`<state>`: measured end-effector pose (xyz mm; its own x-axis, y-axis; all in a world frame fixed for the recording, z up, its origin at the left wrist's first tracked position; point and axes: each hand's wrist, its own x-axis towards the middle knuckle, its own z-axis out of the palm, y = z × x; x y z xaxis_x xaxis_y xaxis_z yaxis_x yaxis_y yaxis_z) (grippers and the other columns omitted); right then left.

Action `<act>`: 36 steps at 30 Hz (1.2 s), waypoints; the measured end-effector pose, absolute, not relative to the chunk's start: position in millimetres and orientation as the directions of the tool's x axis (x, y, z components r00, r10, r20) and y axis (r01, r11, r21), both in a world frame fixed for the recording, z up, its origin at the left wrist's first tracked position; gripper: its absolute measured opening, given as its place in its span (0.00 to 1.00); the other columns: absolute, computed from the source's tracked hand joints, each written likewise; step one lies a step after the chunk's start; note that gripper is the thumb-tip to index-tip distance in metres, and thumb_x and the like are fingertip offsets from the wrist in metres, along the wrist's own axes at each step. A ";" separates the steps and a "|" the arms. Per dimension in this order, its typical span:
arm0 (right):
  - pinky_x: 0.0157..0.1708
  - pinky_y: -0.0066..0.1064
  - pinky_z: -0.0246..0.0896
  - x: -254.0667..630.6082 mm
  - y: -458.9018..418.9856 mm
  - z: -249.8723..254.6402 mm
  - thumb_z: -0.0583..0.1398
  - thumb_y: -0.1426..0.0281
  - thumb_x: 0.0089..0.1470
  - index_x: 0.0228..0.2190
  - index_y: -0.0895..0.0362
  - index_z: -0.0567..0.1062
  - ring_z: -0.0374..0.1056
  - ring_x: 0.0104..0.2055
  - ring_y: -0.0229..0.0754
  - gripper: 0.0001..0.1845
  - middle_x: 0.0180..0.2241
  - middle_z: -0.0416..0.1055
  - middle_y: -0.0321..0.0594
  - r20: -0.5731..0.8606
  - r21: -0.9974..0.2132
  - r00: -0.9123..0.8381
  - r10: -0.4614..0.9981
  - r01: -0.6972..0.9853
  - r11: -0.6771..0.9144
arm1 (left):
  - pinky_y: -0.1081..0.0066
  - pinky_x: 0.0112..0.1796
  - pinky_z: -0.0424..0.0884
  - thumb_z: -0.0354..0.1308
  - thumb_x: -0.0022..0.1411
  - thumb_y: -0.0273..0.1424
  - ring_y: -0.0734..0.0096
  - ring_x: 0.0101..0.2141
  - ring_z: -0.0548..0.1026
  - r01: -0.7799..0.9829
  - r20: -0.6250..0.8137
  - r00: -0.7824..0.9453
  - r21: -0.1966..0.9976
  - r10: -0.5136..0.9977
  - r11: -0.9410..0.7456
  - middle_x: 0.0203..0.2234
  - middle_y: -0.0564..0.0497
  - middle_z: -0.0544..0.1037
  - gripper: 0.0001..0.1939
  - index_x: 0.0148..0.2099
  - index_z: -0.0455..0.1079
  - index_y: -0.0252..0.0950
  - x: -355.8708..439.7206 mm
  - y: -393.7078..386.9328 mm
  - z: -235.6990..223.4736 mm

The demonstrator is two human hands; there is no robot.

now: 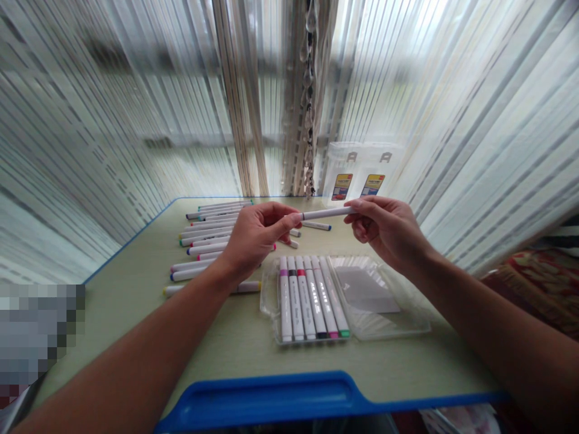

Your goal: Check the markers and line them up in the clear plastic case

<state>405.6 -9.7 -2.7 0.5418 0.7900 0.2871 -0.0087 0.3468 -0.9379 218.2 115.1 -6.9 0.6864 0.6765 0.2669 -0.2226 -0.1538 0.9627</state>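
Both my hands hold one white marker (326,213) level above the table. My left hand (256,236) pinches its left end and my right hand (384,228) pinches its right end. Below them lies a clear plastic case (389,313), open, with several white markers with coloured caps (312,296) lined up in its left half. Its right half holds only a pale sheet. Several more white markers (208,238) lie in a loose column on the table, left of my left hand.
The pale green table (136,265) has a blue rim and a blue handle trough (271,398) at the near edge. Two clear packages with yellow labels (359,175) stand at the back against striped sheer curtains. A patterned red cloth (538,283) lies at the right.
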 end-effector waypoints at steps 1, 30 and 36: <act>0.14 0.25 0.51 405.4 -9.8 -2.6 0.69 0.69 0.48 0.24 0.58 0.81 0.58 0.16 0.30 0.06 0.21 0.75 0.39 0.288 -0.938 0.538 0.792 -0.007 0.346 | 0.76 0.25 0.71 0.71 0.54 0.34 0.80 0.23 0.71 -0.218 0.263 0.687 0.964 0.677 -0.153 0.29 0.49 0.81 0.11 0.37 0.79 0.32 218.1 114.9 -6.9; 0.23 0.29 0.62 402.8 -16.3 -15.9 0.74 0.59 0.44 0.26 0.58 0.84 0.68 0.24 0.38 0.15 0.22 0.77 0.41 0.517 -0.717 0.276 0.810 0.656 0.234 | 0.76 0.25 0.70 0.69 0.56 0.32 0.76 0.22 0.74 -0.117 0.277 0.782 0.945 0.558 -0.306 0.24 0.49 0.79 0.11 0.39 0.80 0.29 224.3 98.0 -11.4; 0.22 0.28 0.60 405.0 -15.7 -18.7 0.73 0.56 0.45 0.25 0.59 0.84 0.67 0.23 0.37 0.17 0.22 0.77 0.41 0.513 -0.699 0.263 0.817 0.681 0.220 | 0.75 0.27 0.72 0.67 0.59 0.33 0.74 0.24 0.75 -0.131 0.300 0.811 0.930 0.502 -0.343 0.27 0.46 0.81 0.13 0.42 0.81 0.29 224.3 95.2 -10.3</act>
<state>405.0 -15.7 -18.7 0.2627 0.8170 0.5133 0.6808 0.2200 -0.6987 224.3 95.2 -10.3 0.8112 0.5019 0.3000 -0.1314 -0.3433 0.9300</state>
